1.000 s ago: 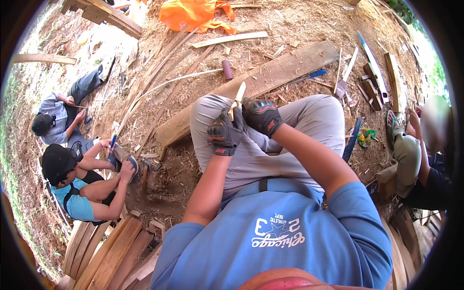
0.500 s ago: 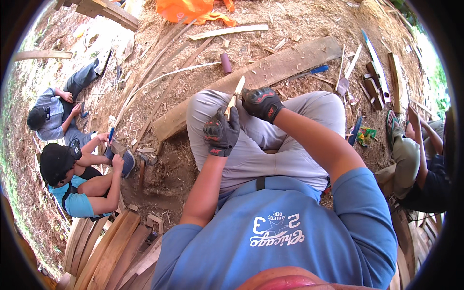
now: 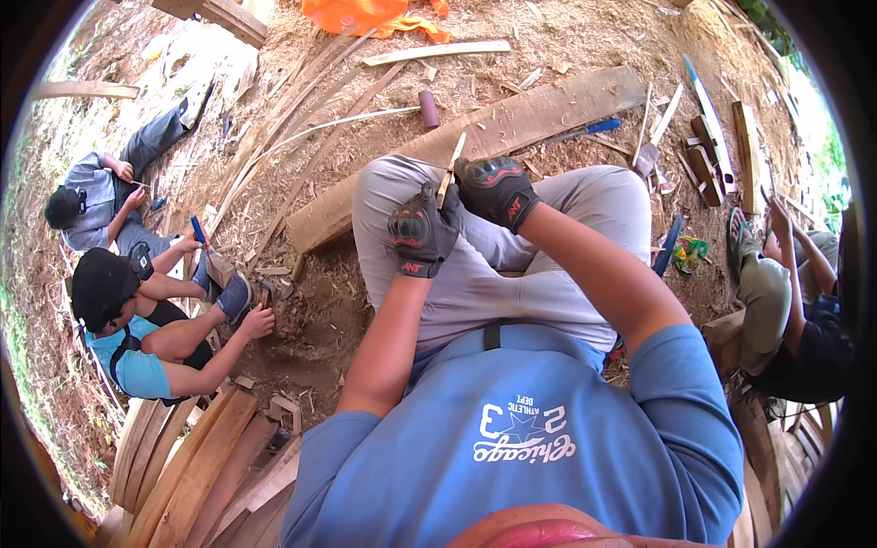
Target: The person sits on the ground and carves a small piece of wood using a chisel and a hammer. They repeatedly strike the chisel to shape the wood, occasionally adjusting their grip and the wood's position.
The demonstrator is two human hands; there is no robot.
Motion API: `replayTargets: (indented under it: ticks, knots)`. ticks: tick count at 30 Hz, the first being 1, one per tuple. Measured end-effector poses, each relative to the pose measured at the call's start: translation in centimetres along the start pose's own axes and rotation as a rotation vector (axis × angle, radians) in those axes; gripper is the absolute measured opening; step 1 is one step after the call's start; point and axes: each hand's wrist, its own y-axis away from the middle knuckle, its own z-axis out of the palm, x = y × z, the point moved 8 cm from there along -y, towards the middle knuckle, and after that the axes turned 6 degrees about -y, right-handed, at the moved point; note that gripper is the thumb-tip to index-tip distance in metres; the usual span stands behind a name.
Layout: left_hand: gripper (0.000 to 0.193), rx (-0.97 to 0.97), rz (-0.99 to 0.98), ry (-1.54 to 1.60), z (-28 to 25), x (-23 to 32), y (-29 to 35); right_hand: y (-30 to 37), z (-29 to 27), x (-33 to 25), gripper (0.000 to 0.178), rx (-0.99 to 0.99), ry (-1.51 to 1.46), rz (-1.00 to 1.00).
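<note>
The gloved left hand (image 3: pixel 422 236) was clamped on a pale wood sliver (image 3: pixel 450 171), which slanted between both hands over the grey trousers (image 3: pixel 589 219). The gloved right hand (image 3: pixel 496 190), curled inward, lay just right of the sliver; whether it gripped anything could not be told. A broad plank (image 3: pixel 539 114) lay beyond, a dark-red cylinder (image 3: pixel 427 110) near its far edge.

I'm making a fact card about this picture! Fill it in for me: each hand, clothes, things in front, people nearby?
Left hand: gloved left hand gripping a slim wooden stick
Right hand: gloved right hand curled beside the stick; cannot tell whether it holds anything
Clothes: blue T-shirt, pale grey trousers
In front: long wooden plank, maroon cylinder, blue-handled tool
People nearby: turquoise-shirted person and grey-shirted person at left; another person at right
</note>
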Motion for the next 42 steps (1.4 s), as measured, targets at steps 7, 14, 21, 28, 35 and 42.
replayTargets:
  ticks: [7,14,21,28,35,42]
  knots:
    - [0.035,0.024,0.151,-0.066,-0.7,1.4,0.7,-0.4,1.9,2.3,0.02,0.022,0.036,-0.079]
    - [0.027,-0.128,0.232,-0.042,0.0,2.7,0.4,-1.4,4.7,9.0,0.024,-0.048,0.171,0.078]
    - [0.026,0.041,0.227,0.063,-0.9,2.2,-0.2,-2.5,4.4,15.2,0.03,-0.131,0.187,0.352]
    - [0.025,0.029,0.222,0.042,-0.2,2.1,0.0,-0.4,0.4,5.4,0.025,-0.108,0.047,0.031]
    - [0.025,-0.029,0.234,0.002,-0.4,2.3,-0.1,-1.4,3.2,6.4,0.023,0.021,0.024,0.021]
    - [0.023,-0.026,0.226,0.067,-0.1,1.7,-0.4,-3.0,5.2,8.0,0.028,-0.007,0.022,0.042]
